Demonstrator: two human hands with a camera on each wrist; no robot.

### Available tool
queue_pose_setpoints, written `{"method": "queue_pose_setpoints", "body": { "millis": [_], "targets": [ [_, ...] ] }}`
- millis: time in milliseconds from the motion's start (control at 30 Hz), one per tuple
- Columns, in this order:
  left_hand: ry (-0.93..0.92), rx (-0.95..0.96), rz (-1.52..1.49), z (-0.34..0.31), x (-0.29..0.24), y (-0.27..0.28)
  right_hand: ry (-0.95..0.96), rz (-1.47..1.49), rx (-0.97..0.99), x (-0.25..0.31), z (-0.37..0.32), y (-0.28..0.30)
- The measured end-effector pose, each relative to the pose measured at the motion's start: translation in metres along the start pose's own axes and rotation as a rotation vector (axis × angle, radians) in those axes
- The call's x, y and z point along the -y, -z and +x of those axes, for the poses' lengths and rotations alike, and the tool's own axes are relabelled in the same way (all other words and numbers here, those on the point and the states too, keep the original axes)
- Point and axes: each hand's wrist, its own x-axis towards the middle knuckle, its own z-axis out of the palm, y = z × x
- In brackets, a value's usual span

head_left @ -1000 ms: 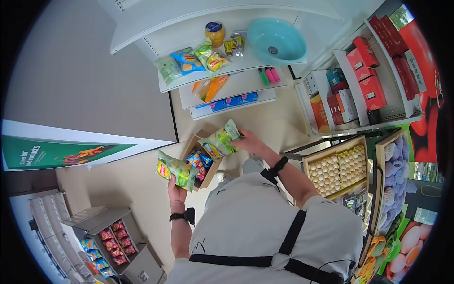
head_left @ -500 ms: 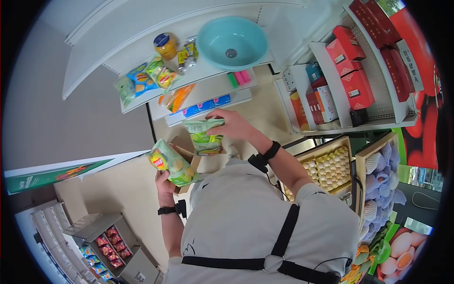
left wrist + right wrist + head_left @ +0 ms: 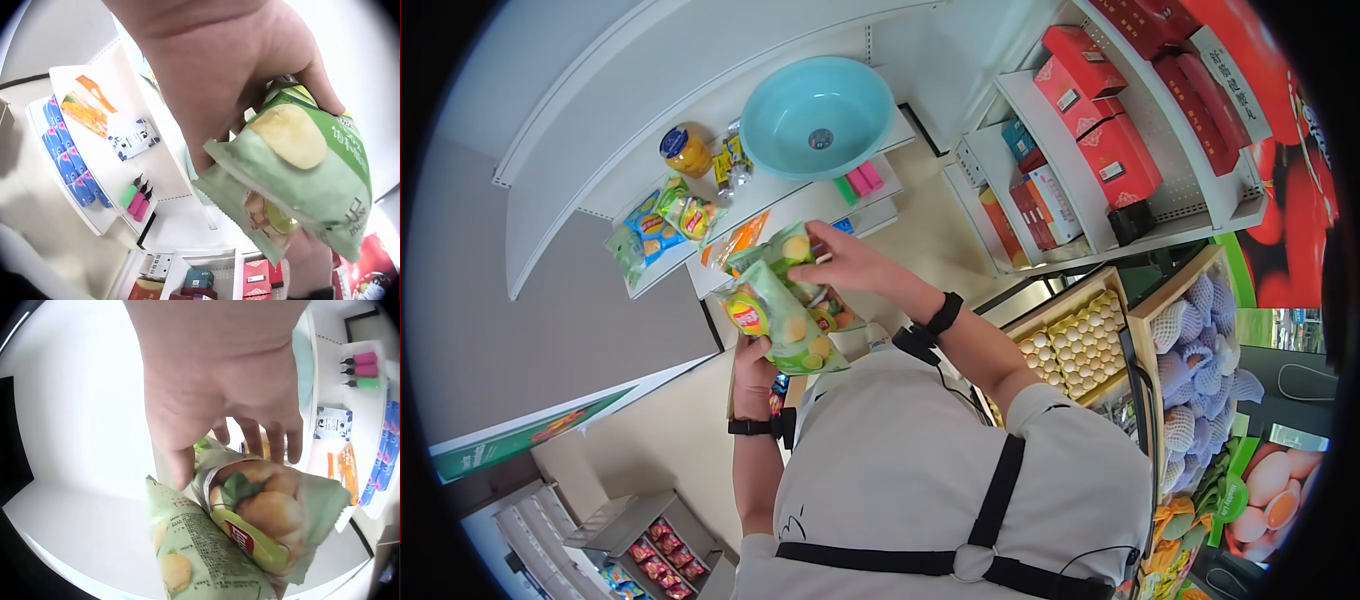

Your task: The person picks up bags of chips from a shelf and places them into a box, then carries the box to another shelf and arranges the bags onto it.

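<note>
Two green bags of potato chips are held up side by side in front of the shirt. My left hand grips the lower edge of the nearer chip bag. The right hand holds the second chip bag from above, partly hidden behind the first. In the right wrist view, the thumb and fingers straddle that second bag, and the left hand's bag lies right against it. From the left wrist, a chip bag hangs under the curled fingers.
Ahead, a white shelf carries a turquoise basin, a yellow-filled jar and more chip bags. Below are an orange packet and pink bottles. Small bright packets show under the left bag. Egg trays stand to the right.
Both hands have lifted their chip bags toward the shelf, and the two bags have come together. The head view has swung, bringing the basin leftward. The box on the floor is now mostly covered.
</note>
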Motion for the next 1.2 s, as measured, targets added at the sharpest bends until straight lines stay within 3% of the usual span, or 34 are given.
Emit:
{"method": "queue_pose_setpoints", "body": {
  "millis": [167,333,567,1000,1100,1200],
  "targets": [
    [-0.017,0.009,-0.094,0.003,-0.007,-0.019,0.024,0.066,0.211,-0.007,-0.005,0.008],
    [-0.076,0.002,-0.127,0.000,-0.010,-0.007,0.039,0.076,0.166,0.001,-0.003,0.011],
    [-0.246,0.088,-0.204,-0.014,-0.041,-0.049,0.089,0.255,0.115,0.028,-0.011,0.034],
    [-0.385,-0.056,-0.247,-0.058,-0.066,0.008,0.180,0.265,0.154,0.074,0.002,0.026],
    [-0.382,0.035,-0.247,-0.059,-0.069,0.039,0.179,0.265,0.189,0.085,0.012,0.016],
    [-0.449,-0.015,-0.249,-0.070,-0.094,0.039,0.172,0.228,0.124,0.097,0.018,0.015]
  ]
}}
